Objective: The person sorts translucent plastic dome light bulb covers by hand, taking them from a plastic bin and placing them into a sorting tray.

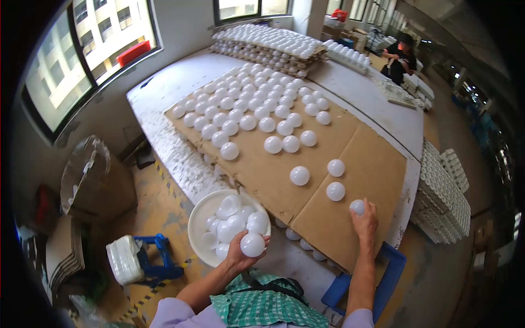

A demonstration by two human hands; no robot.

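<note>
My left hand is closed around a round white bulb cover at the near side of a white basin. Several more white bulb covers lie heaped in that basin. Over the right part of a cardboard sheet, my right hand grips another white bulb cover with its fingers. Two covers stand on the cardboard just beyond that hand. Many others cover the far left of the sheet. Under its front edge, part of a lower layer of covers shows.
A stack of filled cardboard layers stands at the table's far end. A blue crate sits by my right arm. On the floor are a blue stool and a lined bin. Another person works at the far right.
</note>
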